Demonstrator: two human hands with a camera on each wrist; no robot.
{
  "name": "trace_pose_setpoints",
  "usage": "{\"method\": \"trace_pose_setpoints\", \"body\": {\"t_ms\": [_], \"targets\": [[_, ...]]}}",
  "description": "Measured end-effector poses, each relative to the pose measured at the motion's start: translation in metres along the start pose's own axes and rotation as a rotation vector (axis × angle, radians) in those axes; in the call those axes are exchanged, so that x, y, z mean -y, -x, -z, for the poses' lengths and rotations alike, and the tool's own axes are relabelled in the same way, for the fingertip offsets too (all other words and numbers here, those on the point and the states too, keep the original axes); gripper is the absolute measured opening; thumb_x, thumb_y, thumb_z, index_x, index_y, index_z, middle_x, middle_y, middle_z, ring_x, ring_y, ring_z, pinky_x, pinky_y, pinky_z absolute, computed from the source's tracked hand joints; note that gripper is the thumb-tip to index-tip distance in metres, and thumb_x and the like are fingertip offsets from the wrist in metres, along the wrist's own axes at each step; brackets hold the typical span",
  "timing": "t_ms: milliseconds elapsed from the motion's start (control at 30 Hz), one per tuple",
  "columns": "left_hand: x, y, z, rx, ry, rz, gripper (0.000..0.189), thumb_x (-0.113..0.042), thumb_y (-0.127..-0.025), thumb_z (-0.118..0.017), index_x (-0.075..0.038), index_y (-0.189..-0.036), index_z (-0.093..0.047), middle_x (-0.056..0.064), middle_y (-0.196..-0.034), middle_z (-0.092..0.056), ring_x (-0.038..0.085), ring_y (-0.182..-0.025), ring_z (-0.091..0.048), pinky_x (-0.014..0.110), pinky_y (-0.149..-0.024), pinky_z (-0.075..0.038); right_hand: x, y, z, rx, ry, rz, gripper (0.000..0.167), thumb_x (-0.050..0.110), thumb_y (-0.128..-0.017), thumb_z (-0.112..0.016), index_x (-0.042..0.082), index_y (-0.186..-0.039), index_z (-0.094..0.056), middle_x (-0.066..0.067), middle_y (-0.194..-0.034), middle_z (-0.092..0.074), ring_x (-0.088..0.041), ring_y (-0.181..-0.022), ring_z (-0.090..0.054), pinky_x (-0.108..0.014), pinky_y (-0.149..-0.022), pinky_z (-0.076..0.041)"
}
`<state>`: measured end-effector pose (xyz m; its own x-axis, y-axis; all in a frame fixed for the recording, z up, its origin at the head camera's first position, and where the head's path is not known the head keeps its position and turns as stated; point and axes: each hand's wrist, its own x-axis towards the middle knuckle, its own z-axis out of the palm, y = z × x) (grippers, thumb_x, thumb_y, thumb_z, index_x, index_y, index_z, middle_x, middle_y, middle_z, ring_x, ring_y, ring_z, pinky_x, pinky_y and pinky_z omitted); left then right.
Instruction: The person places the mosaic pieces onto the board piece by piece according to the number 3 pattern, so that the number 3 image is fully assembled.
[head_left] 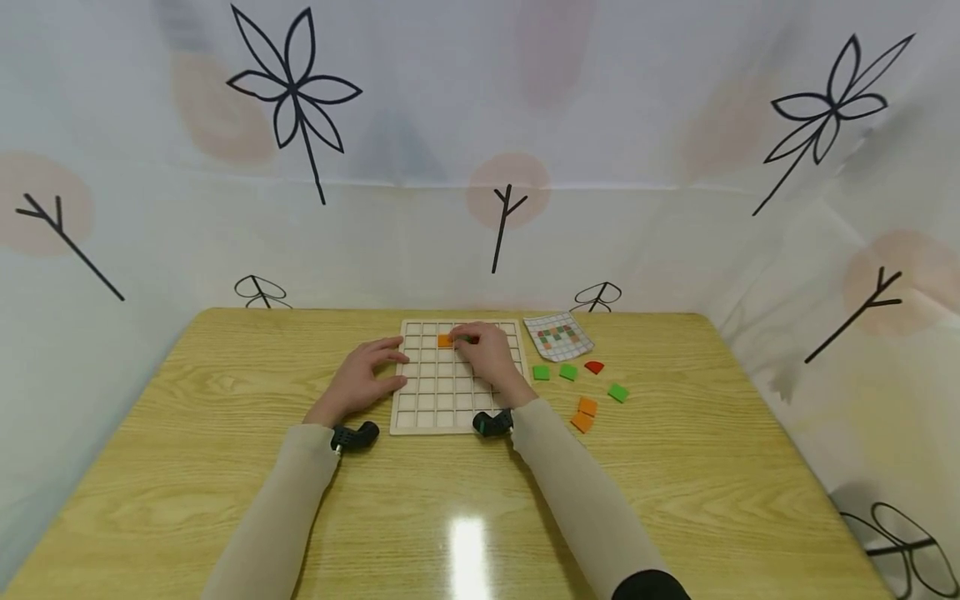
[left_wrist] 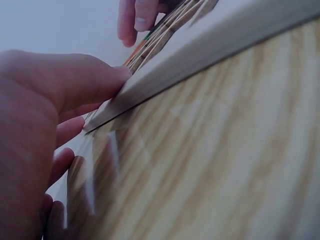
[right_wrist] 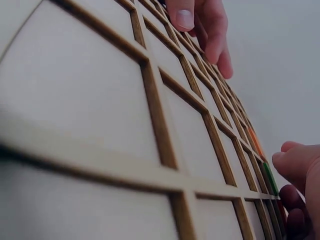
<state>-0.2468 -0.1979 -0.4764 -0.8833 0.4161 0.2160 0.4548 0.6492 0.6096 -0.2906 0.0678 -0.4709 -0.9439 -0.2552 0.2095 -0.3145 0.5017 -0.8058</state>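
A pale wooden grid board (head_left: pixel 426 386) lies on the table. My left hand (head_left: pixel 362 375) is at its left edge with fingers spread; the thumb (left_wrist: pixel 95 80) touches the rim in the left wrist view. Over the upper part of the board, my right hand (head_left: pixel 487 354) has its fingers bent around a small green tile (right_wrist: pixel 270 178), pinching it at the grid. An orange tile (head_left: pixel 445 341) sits in a cell just left of those fingertips. Beside the green one, a sliver of red (right_wrist: pixel 283 212) shows, mostly hidden by the fingers.
Right of the board lies a sheet (head_left: pixel 558 352) printed with a coloured grid pattern. Near it are loose green tiles (head_left: pixel 567 372), a rounded red piece (head_left: pixel 594 367) and two orange tiles (head_left: pixel 582 422). A patterned cloth (head_left: pixel 420 233) hangs behind the table (head_left: pixel 360 517).
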Motion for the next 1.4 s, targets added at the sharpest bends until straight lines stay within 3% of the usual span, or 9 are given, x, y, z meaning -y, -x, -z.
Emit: {"method": "trace_pose_setpoints", "body": {"t_ms": [133,300,500,667,933,1133,1200,1400], "targets": [[0.000,-0.001,0.000,-0.002,0.009,-0.005,0.032,-0.027,-0.092,-0.072,-0.013,-0.120,-0.070,0.006,-0.153,-0.044,0.032,-0.141,-0.035,0.055,-0.114,-0.027,0.001,-0.001,0.004,-0.018,-0.063,-0.046,0.024,0.011,-0.099,-0.062,0.010,-0.121,-0.073,-0.007,-0.122,-0.067,-0.022,-0.102,-0.062,-0.036,-0.082,-0.053],[-0.001,-0.001,0.001,0.004,0.004,-0.007,0.032,-0.027,-0.092,-0.072,-0.013,-0.121,-0.070,0.006,-0.153,-0.044,0.032,-0.142,-0.034,0.056,-0.114,-0.026,0.002,0.000,0.012,-0.031,-0.079,-0.059,0.027,0.009,-0.100,-0.059,0.011,-0.123,-0.072,-0.008,-0.119,-0.067,-0.024,-0.104,-0.063,-0.037,-0.079,-0.054],[-0.001,-0.002,0.001,0.009,-0.004,-0.003,0.032,-0.026,-0.093,-0.072,-0.012,-0.121,-0.070,0.006,-0.153,-0.044,0.032,-0.143,-0.033,0.055,-0.115,-0.025,0.000,0.003,0.025,-0.053,-0.118,-0.034,0.026,0.005,-0.099,-0.060,0.006,-0.122,-0.072,-0.013,-0.114,-0.067,-0.027,-0.099,-0.065,-0.034,-0.071,-0.053],[-0.002,-0.002,-0.001,0.003,0.004,-0.008,0.032,-0.026,-0.092,-0.072,-0.012,-0.121,-0.070,0.006,-0.153,-0.044,0.032,-0.142,-0.034,0.055,-0.114,-0.026,-0.008,0.008,0.040,-0.075,-0.089,-0.008,0.024,0.003,-0.097,-0.062,0.004,-0.118,-0.073,-0.015,-0.114,-0.069,-0.029,-0.097,-0.067,-0.030,-0.065,-0.051],[-0.002,0.001,0.001,-0.009,-0.006,0.005,0.031,-0.026,-0.092,-0.072,-0.011,-0.120,-0.070,0.007,-0.152,-0.045,0.033,-0.141,-0.035,0.055,-0.114,-0.027,-0.021,0.024,0.067,-0.070,-0.039,-0.057,0.025,0.008,-0.099,-0.061,0.005,-0.120,-0.072,-0.014,-0.114,-0.068,-0.027,-0.095,-0.065,-0.029,-0.060,-0.047],[-0.001,0.000,-0.001,0.000,-0.015,-0.006,0.032,-0.027,-0.093,-0.071,-0.012,-0.121,-0.069,0.006,-0.153,-0.044,0.032,-0.142,-0.035,0.055,-0.114,-0.026,-0.037,0.044,0.093,-0.052,0.001,-0.059,0.025,0.007,-0.098,-0.063,0.002,-0.121,-0.071,-0.017,-0.113,-0.067,-0.030,-0.097,-0.065,-0.036,-0.072,-0.055],[-0.001,0.000,-0.001,-0.001,-0.010,-0.007,0.032,-0.027,-0.092,-0.071,-0.011,-0.121,-0.070,0.007,-0.153,-0.045,0.032,-0.141,-0.035,0.055,-0.114,-0.026,-0.043,0.050,0.100,-0.043,0.029,-0.066,0.025,0.009,-0.098,-0.063,0.002,-0.121,-0.071,-0.017,-0.120,-0.066,-0.031,-0.101,-0.064,-0.039,-0.076,-0.056],[-0.003,0.001,-0.001,-0.009,-0.021,-0.021,0.032,-0.025,-0.092,-0.072,-0.010,-0.120,-0.070,0.010,-0.152,-0.045,0.035,-0.140,-0.037,0.057,-0.112,-0.028,-0.050,0.065,0.118,-0.027,0.123,-0.066,0.024,0.011,-0.098,-0.064,0.002,-0.118,-0.072,-0.018,-0.117,-0.068,-0.032,-0.098,-0.067,-0.042,-0.075,-0.057]]}}
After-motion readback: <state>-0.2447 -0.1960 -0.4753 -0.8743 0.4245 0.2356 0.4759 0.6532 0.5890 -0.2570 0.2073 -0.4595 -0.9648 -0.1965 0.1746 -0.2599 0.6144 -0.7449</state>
